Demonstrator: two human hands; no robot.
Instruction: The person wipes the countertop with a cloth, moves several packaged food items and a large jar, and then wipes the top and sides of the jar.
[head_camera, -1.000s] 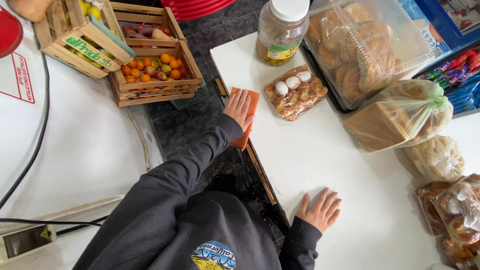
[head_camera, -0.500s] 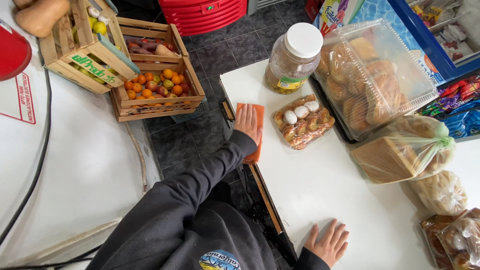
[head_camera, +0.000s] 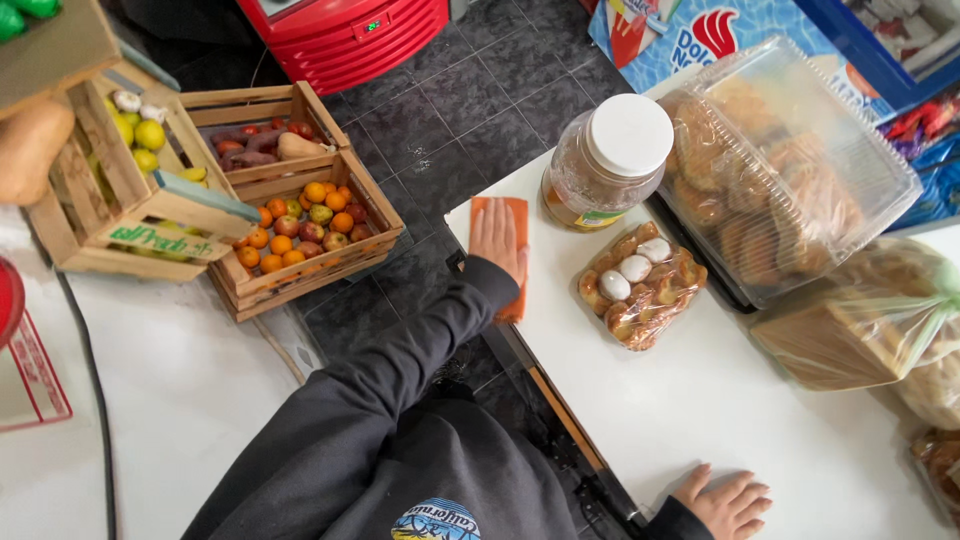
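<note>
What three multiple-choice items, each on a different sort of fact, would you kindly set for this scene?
1. Where does the orange cloth lie?
A. on the white counter's corner
B. in a crate
C. on the floor

2. What colour is the jar's lid?
A. red
B. white
C. green

3. How is the right hand?
A. clenched
B. flat and open
C. holding a bag

Answers: A, the left hand presses it there; B, the lid is plain white; B, the fingers lie spread on the counter.
</note>
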